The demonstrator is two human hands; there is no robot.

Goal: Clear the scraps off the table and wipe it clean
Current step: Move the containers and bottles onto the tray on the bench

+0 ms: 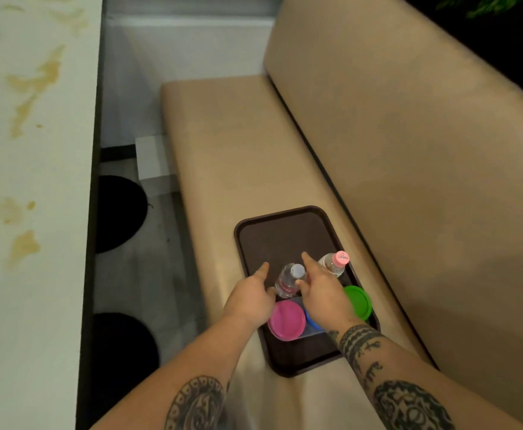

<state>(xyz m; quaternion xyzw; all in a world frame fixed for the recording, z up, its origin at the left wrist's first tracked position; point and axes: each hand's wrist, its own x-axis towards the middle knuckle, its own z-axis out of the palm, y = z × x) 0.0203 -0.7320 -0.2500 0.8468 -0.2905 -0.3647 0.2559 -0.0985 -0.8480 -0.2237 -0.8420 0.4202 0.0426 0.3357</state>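
Both hands are reaching over a dark brown tray [288,231] that is sitting on a tan bench seat [223,144], w/ the padded backrest [409,119] rising on the right. The left hand [251,297] is stretching forward w/ its index finger straight, thumb lying just beside a clear water bottle [288,280] w/ a pale cap. The right hand [322,290] is doing the same from the other side, index finger pointing out, thumb touching the bottle near its neck. Neither hand is closing round it; fingers are looking spread and loose, though the lower fingers are hidden, so prob. no grip.

A second bottle [334,263] w/ a pink cap is leaning at the tray's right edge. Nearer the person, three round lids are sitting on containers in the tray: pink lid [286,319], blue lid [311,321] mostly hidden under the right wrist, green lid [358,302].

The table [30,212] is running along the left, well apart from the tray, its pale top carrying yellowish-brown smears [33,85] and spots.
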